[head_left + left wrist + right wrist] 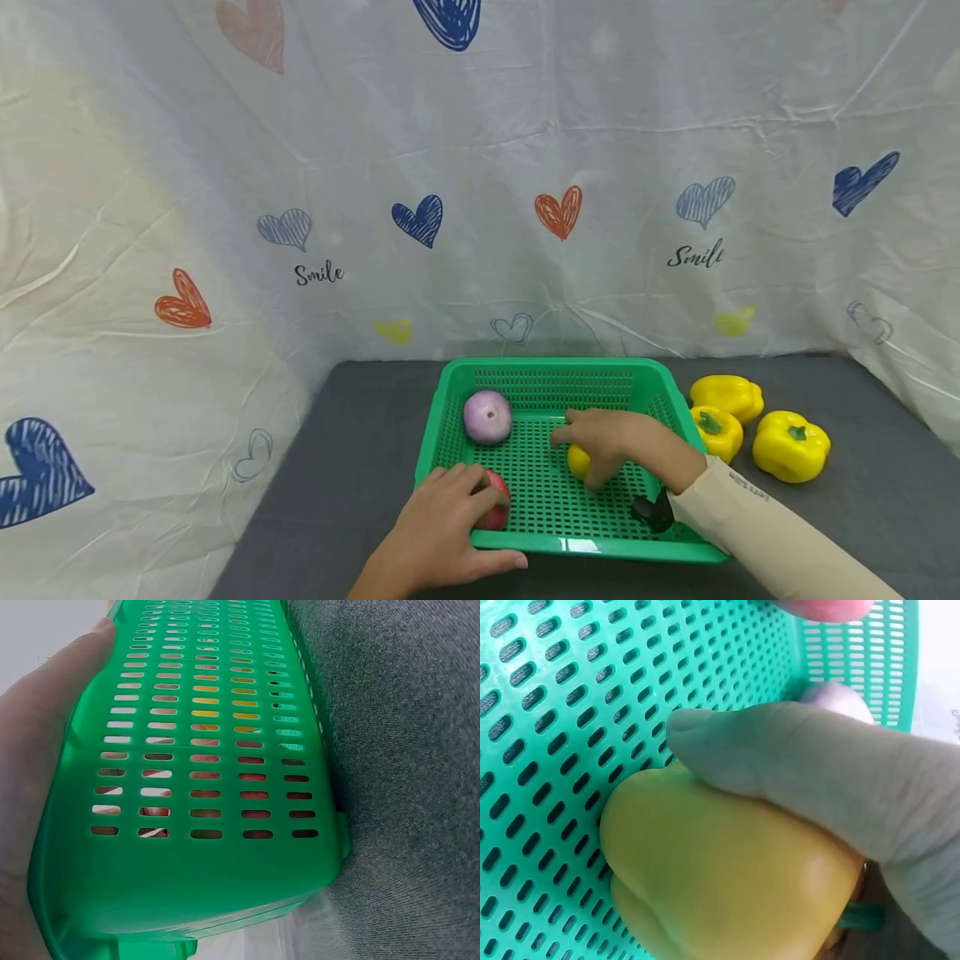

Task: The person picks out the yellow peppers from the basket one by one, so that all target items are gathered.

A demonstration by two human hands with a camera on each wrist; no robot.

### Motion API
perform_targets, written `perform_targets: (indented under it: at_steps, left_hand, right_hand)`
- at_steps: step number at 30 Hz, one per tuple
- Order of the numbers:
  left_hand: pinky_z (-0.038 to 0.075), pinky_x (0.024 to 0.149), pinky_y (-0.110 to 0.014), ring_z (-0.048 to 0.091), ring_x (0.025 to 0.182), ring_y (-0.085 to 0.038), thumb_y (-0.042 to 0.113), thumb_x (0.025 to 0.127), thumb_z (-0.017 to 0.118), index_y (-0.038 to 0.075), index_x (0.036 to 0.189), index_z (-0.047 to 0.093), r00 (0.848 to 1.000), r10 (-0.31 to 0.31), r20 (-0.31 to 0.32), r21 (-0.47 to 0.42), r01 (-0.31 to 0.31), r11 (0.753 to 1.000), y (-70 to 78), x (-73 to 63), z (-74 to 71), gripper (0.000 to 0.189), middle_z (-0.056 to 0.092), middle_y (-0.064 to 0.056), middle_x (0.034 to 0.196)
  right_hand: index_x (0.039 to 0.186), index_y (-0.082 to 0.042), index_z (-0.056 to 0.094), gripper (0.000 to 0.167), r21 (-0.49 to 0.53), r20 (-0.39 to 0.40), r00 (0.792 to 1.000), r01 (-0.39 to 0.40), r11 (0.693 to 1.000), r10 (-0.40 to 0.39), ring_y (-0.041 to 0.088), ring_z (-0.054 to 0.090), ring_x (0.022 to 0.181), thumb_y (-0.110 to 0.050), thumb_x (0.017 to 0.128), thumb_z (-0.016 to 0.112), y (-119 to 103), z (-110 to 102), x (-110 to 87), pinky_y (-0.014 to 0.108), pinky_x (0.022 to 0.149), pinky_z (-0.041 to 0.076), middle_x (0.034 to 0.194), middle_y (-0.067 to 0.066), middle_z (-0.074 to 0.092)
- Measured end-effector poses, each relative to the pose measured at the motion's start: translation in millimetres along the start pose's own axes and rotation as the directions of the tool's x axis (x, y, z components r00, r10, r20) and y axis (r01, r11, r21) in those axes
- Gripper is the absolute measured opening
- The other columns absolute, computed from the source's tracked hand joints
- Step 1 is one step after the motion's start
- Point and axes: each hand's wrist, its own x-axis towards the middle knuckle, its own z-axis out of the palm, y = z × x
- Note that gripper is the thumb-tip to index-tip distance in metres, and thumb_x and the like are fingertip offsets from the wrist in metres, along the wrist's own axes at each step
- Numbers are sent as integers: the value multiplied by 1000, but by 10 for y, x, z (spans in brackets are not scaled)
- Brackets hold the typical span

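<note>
A green plastic basket point(555, 363) with slotted walls stands on the dark tabletop. My left hand point(444, 527) grips its front left corner, thumb outside the front rim and fingers reaching over into the basket. Behind those fingers lies a red round fruit or vegetable point(497, 502), partly hidden. Inside the basket, my right hand point(611, 440) holds a yellow bell pepper point(720, 862) low over the perforated floor. Its thumb lies across the pepper's side, and the green stem point(861, 916) points toward the palm. A purple onion point(487, 417) sits in the back left corner.
Outside the basket, to its right, several yellow bell peppers point(791, 447) rest on the grey cloth point(315, 492). A small black object point(652, 512) shows by the right wrist, over the basket's front right corner. A white sheet with printed hearts point(480, 275) hangs behind.
</note>
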Motion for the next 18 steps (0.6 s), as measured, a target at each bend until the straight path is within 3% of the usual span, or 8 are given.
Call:
perform_targets:
  at_steps: [11, 18]
  left_hand:
    - [43, 74, -31, 49, 88, -6, 79, 84, 54, 28, 104, 70, 1000, 0, -6, -18, -1, 1000, 14, -4, -12, 57, 54, 13, 103]
    - [42, 75, -30, 47, 86, -5, 79, 84, 55, 28, 103, 70, 1000, 6, -16, -23, -6, 1000, 0, -9, 0, 57, 53, 13, 101]
  right_hand:
    - [95, -28, 58, 31, 88, 26, 998, 57, 995, -60, 13, 50, 74, -17, 74, 78, 21, -27, -53, 31, 65, 45, 93, -6, 47]
    - [91, -31, 59, 29, 146, 0, 988, 150, 978, -151, 10, 50, 73, -16, 74, 77, -8, -82, -91, 29, 64, 46, 90, -8, 48]
